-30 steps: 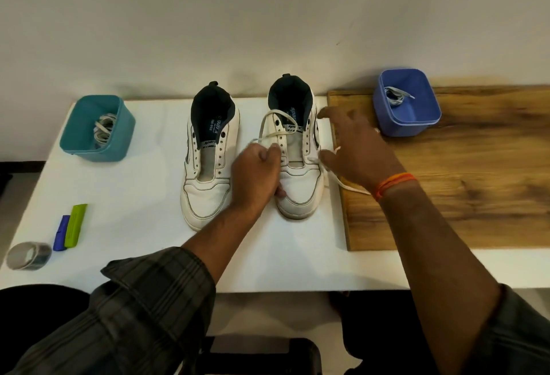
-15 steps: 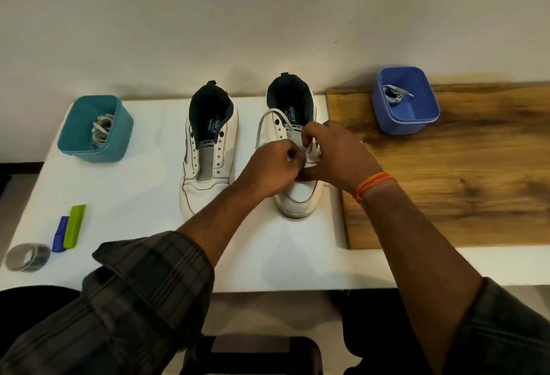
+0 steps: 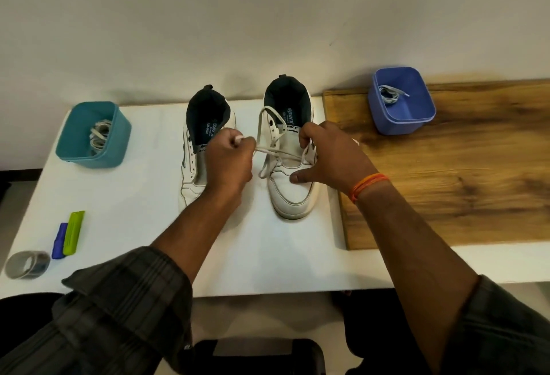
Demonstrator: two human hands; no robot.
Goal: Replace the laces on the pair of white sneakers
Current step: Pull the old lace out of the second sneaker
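Between the teal bin [image 3: 93, 135] and the wooden board [image 3: 464, 166], on the white table [image 3: 143, 213], stand the two white sneakers, toes toward the person; the right sneaker [image 3: 293, 193] sits just beside the board's near-left edge, the left sneaker [image 3: 195, 166] a little further from the board and partly covered by the left hand [image 3: 229, 163]; that hand is curled into a fist around one end of the white lace [image 3: 278, 152], which runs taut from it across the right sneaker's eyelets; the right hand [image 3: 330, 157] rests on the board-side flank of that sneaker, fingers bent down at the eyelets and thumb lying on the toe cap; whether those fingers pinch the lace I cannot tell; a loop of the lace rises over the sneaker's tongue; the left sneaker shows bare eyelets; on the board's far-left part sits a blue bin [image 3: 401, 103] with a grey lace inside; the teal bin, well away from the board, holds coiled pale laces; nearer the person on that far side lie a green and blue tool [image 3: 69, 236] and a tape roll [image 3: 27, 264].
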